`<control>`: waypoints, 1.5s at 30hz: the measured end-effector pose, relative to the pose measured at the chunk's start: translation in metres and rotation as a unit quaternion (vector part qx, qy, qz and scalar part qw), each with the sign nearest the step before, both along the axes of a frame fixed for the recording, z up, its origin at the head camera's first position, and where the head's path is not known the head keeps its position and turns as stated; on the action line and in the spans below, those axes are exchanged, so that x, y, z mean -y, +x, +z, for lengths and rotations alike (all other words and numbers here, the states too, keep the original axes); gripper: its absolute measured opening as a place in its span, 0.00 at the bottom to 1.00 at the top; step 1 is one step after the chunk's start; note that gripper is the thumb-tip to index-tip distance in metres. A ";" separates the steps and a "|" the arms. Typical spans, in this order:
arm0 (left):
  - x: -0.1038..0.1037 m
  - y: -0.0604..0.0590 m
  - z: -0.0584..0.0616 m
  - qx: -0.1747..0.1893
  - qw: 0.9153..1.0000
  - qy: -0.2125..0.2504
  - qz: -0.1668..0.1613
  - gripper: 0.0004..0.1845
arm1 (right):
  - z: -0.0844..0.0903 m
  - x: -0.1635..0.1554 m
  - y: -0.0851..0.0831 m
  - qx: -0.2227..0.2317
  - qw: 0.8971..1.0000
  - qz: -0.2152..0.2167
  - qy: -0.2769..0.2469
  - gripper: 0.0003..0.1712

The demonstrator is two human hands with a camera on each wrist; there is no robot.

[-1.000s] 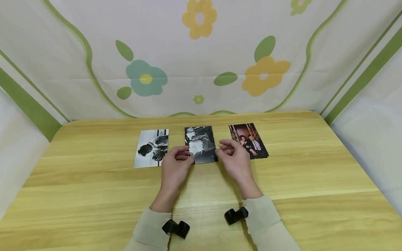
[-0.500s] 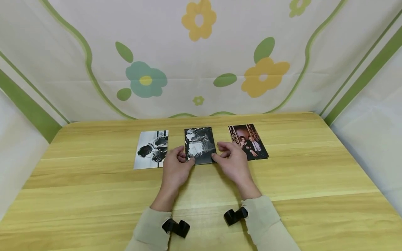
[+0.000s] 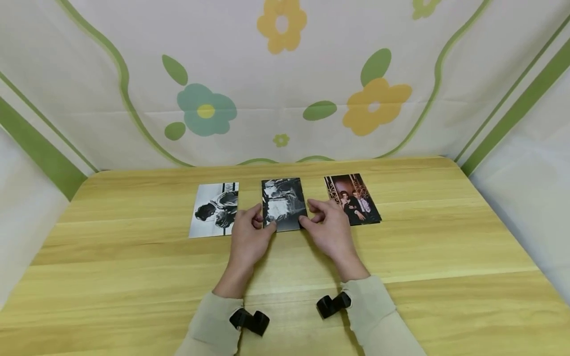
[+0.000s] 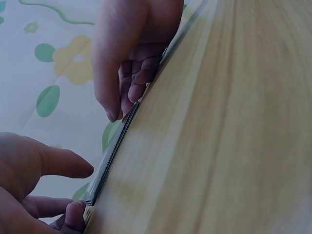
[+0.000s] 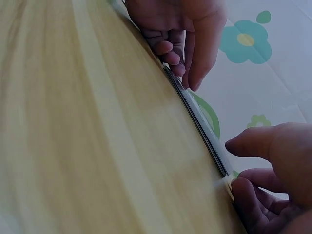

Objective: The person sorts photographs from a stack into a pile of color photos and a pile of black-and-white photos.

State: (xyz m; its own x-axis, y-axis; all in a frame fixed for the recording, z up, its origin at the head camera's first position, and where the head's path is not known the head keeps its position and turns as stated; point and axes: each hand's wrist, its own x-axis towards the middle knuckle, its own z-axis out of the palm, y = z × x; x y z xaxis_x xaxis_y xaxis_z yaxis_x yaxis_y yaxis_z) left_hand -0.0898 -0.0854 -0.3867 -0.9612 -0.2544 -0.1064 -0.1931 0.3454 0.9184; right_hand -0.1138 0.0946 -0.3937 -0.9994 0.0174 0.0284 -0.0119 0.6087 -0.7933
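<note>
Pinching the near corners of a thin stack of glossy black-and-white photos (image 3: pixel 283 203), the left hand (image 3: pixel 247 237) holds the left corner and the right hand (image 3: pixel 331 228) holds the right one, with fingers curled on the edges. This flat rectangular stack lies on the smooth wooden table (image 3: pixel 133 277), between both hands. Just left of the left hand lies another black-and-white photo (image 3: pixel 215 209); just right of the right hand lies a colour photo (image 3: pixel 353 199).
</note>
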 end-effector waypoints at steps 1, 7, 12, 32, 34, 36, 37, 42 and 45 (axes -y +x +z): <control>0.000 0.000 0.000 0.001 1.000 0.002 -0.001 0.35 | 0.000 0.000 0.000 0.000 1.000 0.001 0.002 0.31; -0.001 0.000 0.001 0.011 1.000 0.001 -0.005 0.34 | 0.001 0.000 0.000 0.011 1.000 0.005 0.013 0.31; -0.001 0.000 0.001 0.016 1.000 -0.003 -0.012 0.35 | 0.001 0.001 0.000 0.010 1.000 0.004 0.019 0.31; 0.000 0.000 0.000 0.022 1.000 -0.010 -0.008 0.33 | 0.002 0.005 0.001 0.015 1.000 0.000 0.025 0.32; -0.001 0.000 0.000 0.022 1.000 -0.009 -0.009 0.33 | 0.002 0.004 0.002 0.017 1.000 -0.002 0.025 0.32; -0.001 0.000 0.000 0.022 1.000 -0.010 -0.009 0.33 | 0.001 0.005 0.002 0.016 0.999 -0.001 0.028 0.32; 0.000 0.000 0.001 0.022 1.000 -0.009 -0.009 0.33 | 0.001 0.005 0.001 0.015 0.999 -0.001 0.028 0.32; 0.000 0.000 0.001 0.018 1.000 -0.010 -0.009 0.32 | 0.002 0.005 0.002 0.013 1.000 -0.002 0.026 0.32; 0.000 0.001 0.001 0.015 1.000 -0.005 -0.009 0.31 | 0.001 0.005 0.001 0.015 1.000 -0.004 0.022 0.32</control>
